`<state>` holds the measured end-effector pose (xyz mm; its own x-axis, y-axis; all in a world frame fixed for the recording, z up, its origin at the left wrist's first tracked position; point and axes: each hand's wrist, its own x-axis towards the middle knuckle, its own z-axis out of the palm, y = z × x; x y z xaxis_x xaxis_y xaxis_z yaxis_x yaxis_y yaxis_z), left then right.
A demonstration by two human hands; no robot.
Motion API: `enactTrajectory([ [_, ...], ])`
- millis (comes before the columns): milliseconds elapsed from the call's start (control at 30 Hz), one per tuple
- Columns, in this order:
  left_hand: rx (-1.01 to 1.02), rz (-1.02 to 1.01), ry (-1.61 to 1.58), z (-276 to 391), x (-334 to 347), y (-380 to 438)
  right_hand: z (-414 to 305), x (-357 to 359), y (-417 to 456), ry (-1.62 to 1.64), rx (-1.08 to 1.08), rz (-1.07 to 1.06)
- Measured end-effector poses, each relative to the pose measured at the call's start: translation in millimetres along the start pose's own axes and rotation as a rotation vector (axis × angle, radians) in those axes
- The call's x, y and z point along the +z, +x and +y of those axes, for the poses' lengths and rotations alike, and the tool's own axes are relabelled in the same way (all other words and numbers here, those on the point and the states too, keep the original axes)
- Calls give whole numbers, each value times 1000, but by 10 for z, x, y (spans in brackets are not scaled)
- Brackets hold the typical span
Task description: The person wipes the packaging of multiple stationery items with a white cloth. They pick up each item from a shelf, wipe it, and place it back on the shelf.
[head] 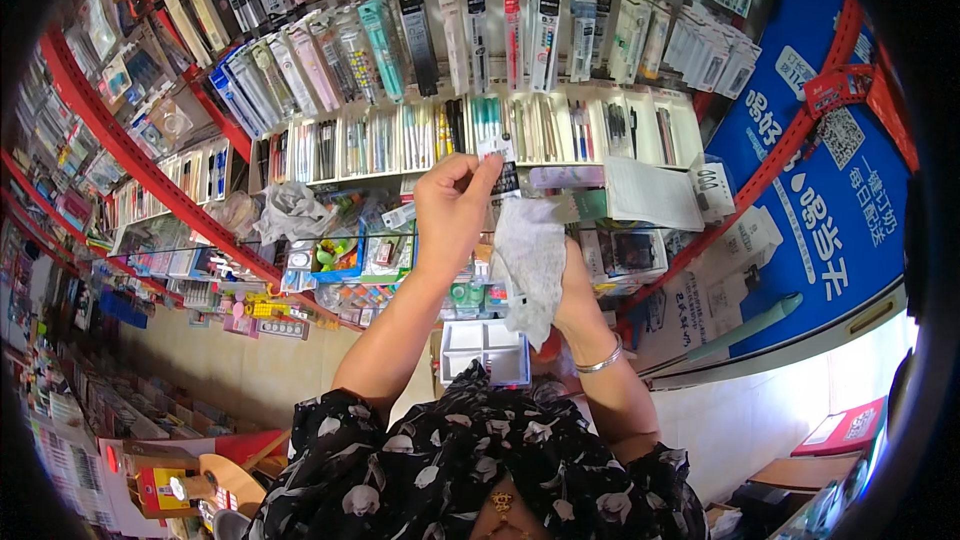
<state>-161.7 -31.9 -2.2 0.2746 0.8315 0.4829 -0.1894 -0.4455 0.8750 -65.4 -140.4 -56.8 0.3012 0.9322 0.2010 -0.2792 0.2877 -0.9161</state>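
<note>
My left hand (459,202) pinches the upper part of a small flat package (504,171) with black and white parts, held upright before the pen trays. My right hand (574,285) is raised just to the right, with a crumpled whitish cloth (531,259) over its palm and fingers. The cloth hangs down from that hand and hides most of the fingers. It lies close against the package's lower end. Behind both hands stands a row of white trays (375,144) filled with pens.
Packaged pens (382,49) hang in rows above the trays. A crumpled grey cloth (291,211) lies on the shelf at the left, a white quilted sheet (654,193) at the right. Red metal shelf posts (750,180) flank the shelf. A white divided box (484,351) is below my hands.
</note>
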Motion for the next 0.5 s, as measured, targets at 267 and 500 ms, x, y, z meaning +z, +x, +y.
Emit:
enactTrajectory([
  [267, -127, 30, -178, 75, -117, 24, 285, 5, -443, 71, 27, 87],
  [500, -169, 32, -341, 35, -163, -5, 276, 60, -619, -60, -47, 118],
])
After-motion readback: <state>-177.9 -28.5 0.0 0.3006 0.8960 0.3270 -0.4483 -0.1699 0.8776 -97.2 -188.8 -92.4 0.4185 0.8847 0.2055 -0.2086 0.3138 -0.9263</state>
